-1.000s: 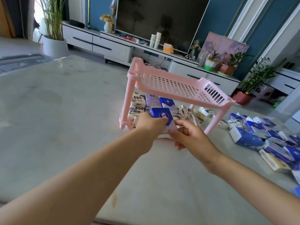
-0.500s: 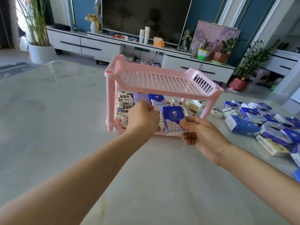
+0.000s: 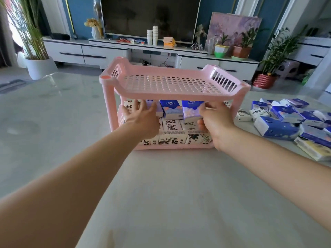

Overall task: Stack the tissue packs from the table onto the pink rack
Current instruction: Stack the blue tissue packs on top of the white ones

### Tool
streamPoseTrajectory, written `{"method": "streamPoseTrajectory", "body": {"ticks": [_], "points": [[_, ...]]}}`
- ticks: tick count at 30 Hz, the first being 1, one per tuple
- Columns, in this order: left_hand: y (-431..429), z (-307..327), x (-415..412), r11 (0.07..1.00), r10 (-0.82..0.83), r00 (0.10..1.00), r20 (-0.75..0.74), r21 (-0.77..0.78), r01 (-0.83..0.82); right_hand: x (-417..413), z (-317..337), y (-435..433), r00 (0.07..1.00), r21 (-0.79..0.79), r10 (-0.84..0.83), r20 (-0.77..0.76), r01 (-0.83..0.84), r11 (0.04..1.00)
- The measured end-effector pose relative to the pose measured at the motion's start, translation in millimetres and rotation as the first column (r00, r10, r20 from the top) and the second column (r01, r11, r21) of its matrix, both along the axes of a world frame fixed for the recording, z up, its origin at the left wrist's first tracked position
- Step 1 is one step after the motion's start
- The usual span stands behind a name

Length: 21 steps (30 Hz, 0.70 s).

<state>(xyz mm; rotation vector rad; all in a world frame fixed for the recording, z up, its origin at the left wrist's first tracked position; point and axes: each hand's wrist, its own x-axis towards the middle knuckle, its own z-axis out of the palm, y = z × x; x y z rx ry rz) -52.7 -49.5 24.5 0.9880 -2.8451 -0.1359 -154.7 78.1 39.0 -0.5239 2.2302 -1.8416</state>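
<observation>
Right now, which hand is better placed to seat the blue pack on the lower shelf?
Right. The right hand grips the blue pack under the top tray of the pink rack; the left hand is open, touching packs further left.

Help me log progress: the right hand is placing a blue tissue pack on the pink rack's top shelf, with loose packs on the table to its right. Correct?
Not the top shelf: the head view shows the right hand holding the blue tissue pack in the pink rack's lower tier, above the white packs. Loose packs do lie right of it.
</observation>
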Motion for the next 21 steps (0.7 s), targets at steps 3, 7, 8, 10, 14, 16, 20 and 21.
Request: {"method": "streamPoseTrajectory", "body": {"ticks": [3,7,8,10,14,16,20,21], "points": [[-6,1,3,0.998,0.001,0.999,0.047,0.056,-0.004,-10,1,-9,0.999,0.018,-0.049,-0.024,0.05,0.999],[-15,-2,6,0.997,-0.032,0.999,0.024,0.07,0.03,-20,-2,-18,0.993,0.093,-0.09,-0.081,0.097,0.991],[-15,-2,7,0.997,-0.037,0.999,0.022,0.072,0.035,-21,-2,-20,0.992,0.107,-0.097,-0.083,0.105,0.989],[-16,-2,8,0.995,-0.042,0.999,0.008,0.086,0.042,-23,-1,-26,0.992,0.131,-0.116,-0.055,0.122,0.984],[-16,-4,7,0.994,-0.046,0.998,-0.052,0.098,0.051,-27,3,-33,0.995,0.191,-0.095,0.012,0.091,0.977],[-19,-6,7,0.993,-0.036,0.997,-0.065,0.107,0.043,-28,4,-35,0.999,0.254,-0.052,-0.011,0.053,0.966],[-20,-7,5,0.993,-0.046,0.995,-0.093,0.102,0.056,-30,0,-35,0.984,0.401,-0.033,-0.173,0.101,0.911],[-19,-7,5,0.992,-0.031,0.991,-0.127,0.121,0.046,-31,-2,-34,0.976,0.436,-0.019,-0.215,0.114,0.893]]}}
